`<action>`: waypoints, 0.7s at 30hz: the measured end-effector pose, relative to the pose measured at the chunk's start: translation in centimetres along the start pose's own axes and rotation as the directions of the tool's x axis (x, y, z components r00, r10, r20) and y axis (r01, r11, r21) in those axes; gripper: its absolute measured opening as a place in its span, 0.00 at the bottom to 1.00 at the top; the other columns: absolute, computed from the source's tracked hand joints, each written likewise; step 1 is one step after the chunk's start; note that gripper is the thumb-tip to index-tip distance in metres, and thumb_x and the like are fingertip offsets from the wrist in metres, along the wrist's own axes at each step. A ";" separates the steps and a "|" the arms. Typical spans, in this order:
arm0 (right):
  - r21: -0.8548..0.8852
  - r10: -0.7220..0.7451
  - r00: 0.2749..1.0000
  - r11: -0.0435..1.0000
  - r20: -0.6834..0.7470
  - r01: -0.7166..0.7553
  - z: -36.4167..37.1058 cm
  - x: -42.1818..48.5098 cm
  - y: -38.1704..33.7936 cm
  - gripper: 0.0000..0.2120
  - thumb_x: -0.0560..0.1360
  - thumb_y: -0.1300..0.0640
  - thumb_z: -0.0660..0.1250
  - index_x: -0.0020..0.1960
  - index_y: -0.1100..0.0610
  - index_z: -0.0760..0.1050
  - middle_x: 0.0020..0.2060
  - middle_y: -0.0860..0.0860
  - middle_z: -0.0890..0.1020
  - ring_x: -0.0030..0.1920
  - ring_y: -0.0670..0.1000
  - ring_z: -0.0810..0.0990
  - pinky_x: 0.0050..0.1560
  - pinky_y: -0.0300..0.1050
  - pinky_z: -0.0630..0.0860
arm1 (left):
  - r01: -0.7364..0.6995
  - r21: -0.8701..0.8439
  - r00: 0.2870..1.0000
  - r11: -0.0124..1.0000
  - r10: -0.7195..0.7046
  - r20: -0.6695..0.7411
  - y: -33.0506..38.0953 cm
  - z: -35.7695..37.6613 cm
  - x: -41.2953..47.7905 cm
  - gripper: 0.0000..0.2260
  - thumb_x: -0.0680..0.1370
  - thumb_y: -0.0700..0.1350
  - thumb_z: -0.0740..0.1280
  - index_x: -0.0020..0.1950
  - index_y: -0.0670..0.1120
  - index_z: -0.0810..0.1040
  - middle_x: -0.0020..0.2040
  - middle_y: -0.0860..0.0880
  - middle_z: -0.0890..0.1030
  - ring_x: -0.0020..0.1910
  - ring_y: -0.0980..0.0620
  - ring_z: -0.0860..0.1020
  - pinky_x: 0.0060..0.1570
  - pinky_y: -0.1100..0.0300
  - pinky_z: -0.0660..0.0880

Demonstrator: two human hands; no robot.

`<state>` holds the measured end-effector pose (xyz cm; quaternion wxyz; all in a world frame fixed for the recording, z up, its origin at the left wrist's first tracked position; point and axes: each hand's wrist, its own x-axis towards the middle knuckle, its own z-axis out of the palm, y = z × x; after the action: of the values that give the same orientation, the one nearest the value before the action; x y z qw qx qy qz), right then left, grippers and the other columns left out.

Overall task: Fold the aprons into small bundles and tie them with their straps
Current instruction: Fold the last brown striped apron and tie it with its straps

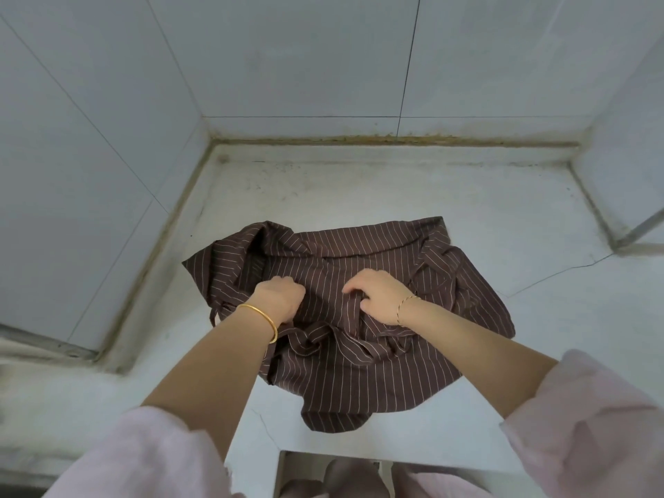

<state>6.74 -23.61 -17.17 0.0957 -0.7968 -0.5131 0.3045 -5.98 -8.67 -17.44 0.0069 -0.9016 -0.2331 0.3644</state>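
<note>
A brown apron [359, 375] with thin pale stripes lies crumpled on a pale stone counter [413, 188], its lower part hanging over the front edge. My left hand [278, 296] has its fingers curled into the cloth at the apron's left middle. My right hand [377, 294] pinches a narrow strap or fold [354, 318] that runs down from under its fingers. Loose straps twist across the apron just below both hands and at its left edge [215, 310].
The counter sits in a corner between tiled walls [305, 59] at the back and left. A wall corner with a metal edge [636, 228] juts in at the right. A crack runs across the counter at the right [557, 273].
</note>
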 end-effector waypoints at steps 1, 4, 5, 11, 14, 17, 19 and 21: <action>0.052 -0.027 0.999 0.998 0.031 0.025 0.2 -0.2 -0.5 0.15 0.78 0.63 0.57 0.58 0.53 0.79 0.59 0.50 0.77 0.56 0.52 0.74 0.63 0.48 0.70 | -0.010 -0.004 1.000 1.000 0.010 -0.015 -0.1 0.0 -0.1 0.19 0.77 0.41 0.67 0.67 0.45 0.69 0.63 0.44 0.70 0.63 0.43 0.70 0.61 0.49 0.72; 0.328 0.078 0.990 0.938 0.117 -0.113 0.7 -0.8 -1.0 0.14 0.77 0.62 0.55 0.42 0.61 0.79 0.42 0.57 0.81 0.42 0.56 0.80 0.49 0.45 0.76 | -0.028 -0.173 0.992 0.984 0.007 -0.124 -0.5 -0.6 -0.4 0.11 0.79 0.40 0.61 0.62 0.44 0.71 0.55 0.45 0.74 0.53 0.46 0.75 0.54 0.52 0.75; 0.413 0.122 0.983 0.895 0.138 -0.169 0.7 -1.1 -1.0 0.13 0.78 0.59 0.55 0.39 0.60 0.75 0.37 0.58 0.80 0.38 0.57 0.81 0.43 0.45 0.75 | -0.044 -0.271 0.984 0.962 -0.005 -0.176 -0.6 -1.0 -0.5 0.10 0.80 0.41 0.60 0.60 0.44 0.70 0.50 0.46 0.76 0.48 0.48 0.76 0.50 0.54 0.75; -0.080 0.270 0.961 0.958 -0.066 -0.275 0.3 -2.0 0.0 0.29 0.73 0.35 0.61 0.63 0.54 0.64 0.44 0.49 0.78 0.39 0.50 0.78 0.39 0.45 0.75 | -0.189 -0.501 0.863 0.845 -0.100 -0.496 0.0 -5.9 -1.7 0.04 0.82 0.44 0.55 0.52 0.44 0.66 0.35 0.48 0.74 0.32 0.52 0.71 0.34 0.56 0.71; -0.147 0.247 0.931 0.945 -0.269 -0.293 -0.7 -2.4 0.7 0.16 0.80 0.49 0.56 0.65 0.53 0.69 0.56 0.53 0.76 0.51 0.54 0.78 0.47 0.47 0.75 | -0.312 -0.573 0.836 0.758 -0.068 -0.545 0.6 -8.8 -3.2 0.03 0.82 0.43 0.56 0.51 0.44 0.66 0.36 0.49 0.72 0.32 0.53 0.69 0.31 0.61 0.65; 0.048 0.252 0.825 0.963 -0.506 -0.265 -3.4 -3.3 1.6 0.13 0.80 0.58 0.56 0.61 0.57 0.74 0.57 0.56 0.74 0.55 0.55 0.74 0.54 0.48 0.74 | -0.351 -0.649 0.881 0.675 0.003 -0.473 0.9 -11.2 -5.1 0.10 0.78 0.41 0.65 0.56 0.45 0.67 0.46 0.48 0.73 0.42 0.52 0.73 0.36 0.62 0.69; 0.337 0.319 0.771 0.930 -0.552 -0.143 -5.5 -4.8 2.0 0.12 0.79 0.64 0.54 0.59 0.60 0.72 0.52 0.57 0.76 0.47 0.54 0.76 0.50 0.49 0.77 | -0.289 -0.595 0.922 0.750 0.050 -0.384 1.1 -11.8 -6.4 0.19 0.74 0.39 0.68 0.62 0.46 0.66 0.52 0.48 0.72 0.50 0.49 0.73 0.44 0.60 0.71; 0.396 0.282 0.793 0.917 -0.540 -0.056 -6.8 -6.5 2.2 0.10 0.79 0.64 0.52 0.56 0.59 0.69 0.46 0.56 0.76 0.42 0.55 0.76 0.44 0.51 0.78 | -0.189 -0.400 0.935 0.897 0.039 -0.354 1.4 -11.6 -7.0 0.18 0.74 0.36 0.66 0.63 0.44 0.68 0.55 0.46 0.74 0.52 0.47 0.73 0.49 0.58 0.70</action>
<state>10.53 -29.24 -10.26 0.3651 -0.8634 -0.3191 0.1398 -2.09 -11.08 -4.60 -0.1728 -0.9420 -0.2488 0.1446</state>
